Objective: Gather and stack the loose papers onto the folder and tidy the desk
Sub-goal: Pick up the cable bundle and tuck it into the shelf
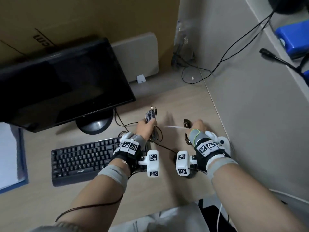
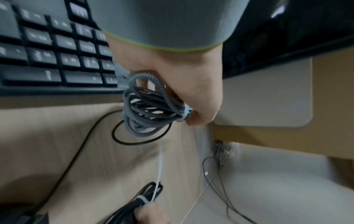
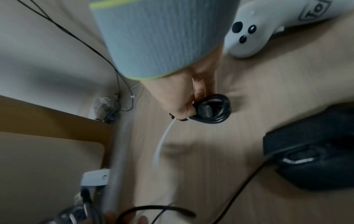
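Light wood-grain desk point(image 1: 175, 101) in a corner; pale wall to the right, brown cardboard sheet point(image 1: 83, 19) behind the monitor point(image 1: 58, 84). Loose black wires trail into the back corner w/ a clear plastic scrap.

Task's things sit far left of the head view: white paper stack point(image 1: 8, 154) lying on a blue folder point(image 1: 23, 158), long axis running roughly front-to-back, partly cut off by frame edge, well apart from both hands. Monitor's lower corner overhangs its far end.

Left hand point(image 1: 145, 129) closed round a bundle of grey braided cable point(image 2: 145, 104), coils hanging below the fist, plug ends sticking up past the knuckles toward the monitor base; a pale tie wraps the bundle at the fingers. Right hand point(image 1: 197, 128) closed round a coil of black cable point(image 3: 212, 109), bound w/ a white zip tie point(image 3: 162, 144) whose long free tail points toward the left hand. Both hands held above the desk, near each other, btwn keyboard and wall.

Around: black keyboard point(image 1: 83, 159) just left of left wrist, its thin black cord looping under the grey bundle. Black mouse point(image 3: 314, 159) on the desk by the right wrist, cord running off. Small white adapter point(image 1: 141, 79) at the back edge in front of a grey panel point(image 1: 138, 59). Blue box point(image 1: 292, 37) on a ledge at upper right.
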{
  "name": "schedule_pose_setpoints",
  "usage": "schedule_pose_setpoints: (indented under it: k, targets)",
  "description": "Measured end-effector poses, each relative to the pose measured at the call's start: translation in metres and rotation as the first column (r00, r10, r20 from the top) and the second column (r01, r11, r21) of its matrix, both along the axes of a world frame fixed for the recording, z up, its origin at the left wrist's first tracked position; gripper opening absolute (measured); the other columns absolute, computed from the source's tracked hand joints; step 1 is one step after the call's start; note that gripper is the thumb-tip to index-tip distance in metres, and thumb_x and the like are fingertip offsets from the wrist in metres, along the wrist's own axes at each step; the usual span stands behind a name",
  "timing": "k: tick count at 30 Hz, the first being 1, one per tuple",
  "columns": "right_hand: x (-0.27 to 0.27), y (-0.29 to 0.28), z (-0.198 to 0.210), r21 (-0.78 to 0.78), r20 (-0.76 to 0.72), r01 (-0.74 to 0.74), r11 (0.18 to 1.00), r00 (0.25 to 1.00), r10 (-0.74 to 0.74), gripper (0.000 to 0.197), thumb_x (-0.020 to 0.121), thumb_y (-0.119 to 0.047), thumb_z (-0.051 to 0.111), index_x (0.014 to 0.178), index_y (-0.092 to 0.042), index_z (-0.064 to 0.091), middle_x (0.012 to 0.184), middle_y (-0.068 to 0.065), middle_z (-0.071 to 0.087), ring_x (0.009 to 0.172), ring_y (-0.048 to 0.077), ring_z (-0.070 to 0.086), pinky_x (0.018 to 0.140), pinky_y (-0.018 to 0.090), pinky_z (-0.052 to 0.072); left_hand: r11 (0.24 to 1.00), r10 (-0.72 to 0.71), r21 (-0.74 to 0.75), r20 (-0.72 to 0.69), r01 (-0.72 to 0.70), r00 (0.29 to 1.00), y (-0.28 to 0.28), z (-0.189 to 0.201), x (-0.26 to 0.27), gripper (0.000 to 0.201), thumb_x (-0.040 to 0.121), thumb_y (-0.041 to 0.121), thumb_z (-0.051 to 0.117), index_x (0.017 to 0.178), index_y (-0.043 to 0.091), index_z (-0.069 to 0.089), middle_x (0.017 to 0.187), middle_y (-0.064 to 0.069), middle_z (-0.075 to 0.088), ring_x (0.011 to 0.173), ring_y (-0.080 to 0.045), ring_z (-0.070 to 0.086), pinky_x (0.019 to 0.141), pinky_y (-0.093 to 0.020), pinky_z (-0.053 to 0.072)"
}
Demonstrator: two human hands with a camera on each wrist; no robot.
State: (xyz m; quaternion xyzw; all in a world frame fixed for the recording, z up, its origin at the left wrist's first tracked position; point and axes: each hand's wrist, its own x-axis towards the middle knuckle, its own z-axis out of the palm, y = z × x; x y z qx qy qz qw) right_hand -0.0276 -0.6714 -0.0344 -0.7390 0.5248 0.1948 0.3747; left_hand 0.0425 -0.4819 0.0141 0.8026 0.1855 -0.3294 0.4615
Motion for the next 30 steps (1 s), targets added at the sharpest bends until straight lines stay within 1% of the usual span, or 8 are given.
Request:
schedule_pose_setpoints:
  k: [3,8,12,16,20,22,25,30]
  targets:
    - [0.015,0.030,0.026,0.025,0.086,-0.005,1.000,0.996,0.003,0.030,0.083,-0.011,0.063,0.110,-0.019,0.071,0.105,0.007,0.070,0.096,0.030,0.066,0.086,0.027,0.051,0.963,0.212,-0.160,-0.052,-0.218,0.976,0.031,0.012,-0.003,0.035,0.062,0.033,0.065,0.087,0.008,0.062,0.077,-0.017,0.068,0.068,-0.032,0.063,0.071,-0.052,0.057]
    - [0.035,0.079,0.068,0.251,0.452,0.042,0.967,0.878,-0.155,0.023,0.078,0.001,0.063,0.098,-0.010,0.070,0.072,-0.002,0.064,0.058,0.010,0.056,0.056,0.009,0.049,0.822,0.408,-0.350,-0.189,-0.449,0.893,0.079,0.034,-0.005,0.037,0.059,0.029,0.067,0.088,0.008,0.061,0.087,-0.018,0.064,0.070,-0.030,0.058,0.068,-0.044,0.046]
    - [0.043,0.137,0.104,0.321,0.599,-0.161,0.933,0.797,-0.069,0.031,0.078,0.010,0.065,0.106,-0.005,0.068,0.076,-0.004,0.063,0.064,-0.002,0.059,0.060,0.002,0.048,0.742,0.394,-0.500,-0.213,-0.446,0.894,0.107,0.058,-0.016,0.034,0.068,0.023,0.075,0.096,0.005,0.067,0.094,-0.015,0.071,0.083,-0.031,0.067,0.076,-0.044,0.051]
    - [0.039,0.224,0.126,0.414,0.596,-0.401,0.817,0.798,0.089,0.032,0.082,0.013,0.063,0.111,0.001,0.063,0.083,0.003,0.065,0.072,0.008,0.061,0.066,0.010,0.053,0.717,0.397,-0.585,-0.105,-0.380,0.912,0.170,0.073,-0.025,0.038,0.082,0.011,0.075,0.115,-0.003,0.064,0.105,-0.024,0.071,0.091,-0.034,0.071,0.078,-0.042,0.059]
    - [0.035,0.281,0.137,0.390,0.602,-0.503,0.772,0.773,0.200,0.032,0.081,0.010,0.067,0.112,0.003,0.063,0.093,0.010,0.068,0.072,0.001,0.067,0.071,0.008,0.053,0.731,0.488,-0.541,-0.012,-0.416,0.873,0.233,0.078,-0.032,0.034,0.079,0.001,0.071,0.111,-0.003,0.063,0.093,-0.019,0.072,0.078,-0.029,0.071,0.070,-0.038,0.059]
    - [0.035,0.330,0.146,0.361,0.606,-0.548,0.754,0.753,0.257,0.032,0.081,0.002,0.070,0.113,0.001,0.064,0.099,0.008,0.069,0.082,0.006,0.065,0.074,0.011,0.053,0.707,0.553,-0.532,0.005,-0.466,0.833,0.280,0.082,-0.033,0.038,0.073,0.004,0.072,0.108,-0.004,0.061,0.091,-0.021,0.070,0.074,-0.028,0.070,0.070,-0.039,0.058]
    - [0.035,0.392,0.148,0.371,0.572,-0.594,0.714,0.752,0.328,0.046,0.078,-0.017,0.078,0.121,-0.012,0.063,0.110,0.003,0.069,0.093,0.008,0.063,0.087,0.022,0.052,0.665,0.595,-0.529,-0.052,-0.527,0.802,0.336,0.090,-0.034,0.079,0.054,0.023,0.075,0.121,-0.007,0.047,0.087,-0.021,0.064,0.068,-0.028,0.066,0.059,-0.036,0.055]
    - [0.038,0.512,0.155,0.392,0.496,-0.644,0.657,0.749,0.439,0.061,0.072,-0.024,0.083,0.126,-0.013,0.058,0.110,0.001,0.067,0.102,0.014,0.063,0.102,0.034,0.049,0.552,0.607,-0.580,-0.213,-0.599,0.766,0.453,0.092,-0.037,0.058,0.052,0.025,0.071,0.104,0.003,0.058,0.109,-0.034,0.057,0.089,-0.036,0.060,0.078,-0.043,0.050]
